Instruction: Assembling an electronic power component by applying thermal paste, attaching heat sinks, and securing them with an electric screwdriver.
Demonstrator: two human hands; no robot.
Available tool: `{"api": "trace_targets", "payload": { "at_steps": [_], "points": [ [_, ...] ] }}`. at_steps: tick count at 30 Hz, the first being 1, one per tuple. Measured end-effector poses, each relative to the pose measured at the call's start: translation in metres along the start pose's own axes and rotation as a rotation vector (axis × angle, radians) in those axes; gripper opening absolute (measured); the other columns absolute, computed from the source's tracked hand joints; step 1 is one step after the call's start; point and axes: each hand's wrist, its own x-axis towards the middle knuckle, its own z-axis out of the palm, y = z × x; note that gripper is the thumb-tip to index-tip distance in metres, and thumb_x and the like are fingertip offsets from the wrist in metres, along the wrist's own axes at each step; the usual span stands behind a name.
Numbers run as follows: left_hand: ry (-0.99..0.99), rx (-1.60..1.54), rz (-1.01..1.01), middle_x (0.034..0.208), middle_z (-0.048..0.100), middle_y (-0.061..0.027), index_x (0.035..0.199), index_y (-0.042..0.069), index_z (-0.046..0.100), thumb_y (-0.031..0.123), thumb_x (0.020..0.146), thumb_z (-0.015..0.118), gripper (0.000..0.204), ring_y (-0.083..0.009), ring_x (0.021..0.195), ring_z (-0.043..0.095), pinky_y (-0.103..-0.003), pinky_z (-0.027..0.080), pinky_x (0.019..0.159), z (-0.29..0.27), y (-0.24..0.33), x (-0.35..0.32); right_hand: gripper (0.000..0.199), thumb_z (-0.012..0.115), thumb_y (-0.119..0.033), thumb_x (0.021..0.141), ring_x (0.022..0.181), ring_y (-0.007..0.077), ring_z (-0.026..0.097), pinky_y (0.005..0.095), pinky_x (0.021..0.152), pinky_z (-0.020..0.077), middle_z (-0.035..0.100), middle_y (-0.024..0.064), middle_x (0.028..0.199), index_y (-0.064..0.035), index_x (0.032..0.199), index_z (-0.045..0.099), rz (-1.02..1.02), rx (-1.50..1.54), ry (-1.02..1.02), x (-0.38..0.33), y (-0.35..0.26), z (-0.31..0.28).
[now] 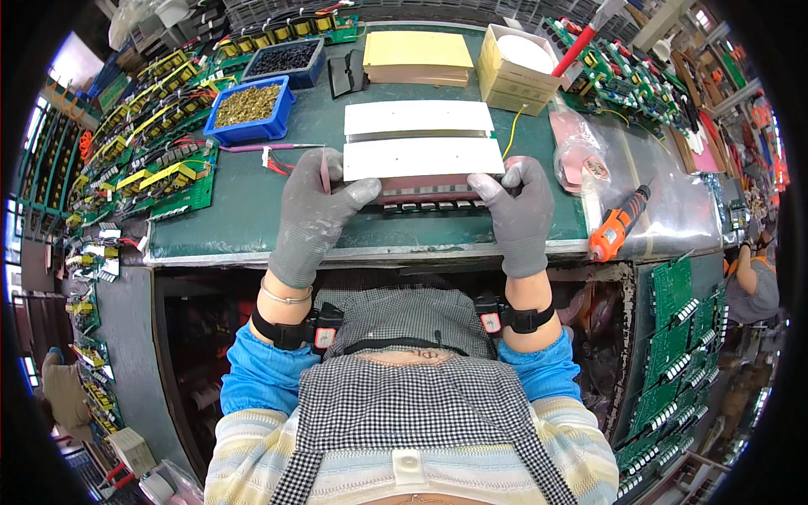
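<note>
In the middle of the bench, two long white plates [423, 157] lie parallel with a dark gap between them. A row of black parts [433, 206] shows below the nearer plate, and a sliver of green circuit board peeks out on the right. My left hand [313, 210], in a grey glove, grips the nearer plate's left end, its thumb on the front edge. At the right end, my gloved right hand [522, 215] pinches the same plate, thumb in front. The fingers behind and under the plate are partly hidden.
Behind stand a blue bin of brass-coloured screws [247, 108], a bin of black parts [284, 61], a yellow sheet stack [418, 52] and a cardboard box [515, 80]. An orange electric screwdriver [619, 225] lies right. Circuit boards [181, 185] crowd the left.
</note>
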Motion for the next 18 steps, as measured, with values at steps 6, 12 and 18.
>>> {"api": "trace_targets", "payload": {
  "at_steps": [6,12,18],
  "points": [
    [0.021,-0.022,0.030,0.081,0.053,0.0020,0.091,0.004,0.056,0.015,0.074,0.085,0.035,-0.0078,0.075,0.049,-0.025,0.045,0.069,0.002,-0.001,0.000,0.049,0.086,-0.028,0.073,0.076,0.0191,0.047,0.0315,0.074,0.0451,0.046,0.0055,0.084,-0.0061,0.080,0.043,0.117,0.128,-0.051,0.000,0.001,-0.003],
    [0.097,0.281,0.130,0.083,0.052,-0.0029,0.094,0.001,0.056,0.021,0.070,0.088,0.045,-0.0130,0.074,0.051,-0.029,0.046,0.068,0.007,0.004,-0.011,0.087,0.076,-0.062,0.071,0.124,0.0362,0.040,0.0520,0.108,0.0252,0.043,0.0183,0.128,-0.0019,0.126,0.048,-0.531,-0.490,0.202,-0.009,-0.042,0.019],
    [0.108,0.429,0.262,0.085,0.055,-0.0083,0.098,0.000,0.056,0.023,0.069,0.088,0.048,-0.0182,0.076,0.053,-0.031,0.047,0.070,0.001,-0.007,-0.003,0.100,0.067,-0.073,0.071,0.134,0.0367,0.031,0.0555,0.113,0.0077,0.039,0.0178,0.137,-0.0010,0.136,0.043,-0.428,-0.683,0.109,-0.002,-0.037,0.044]
  ]
}}
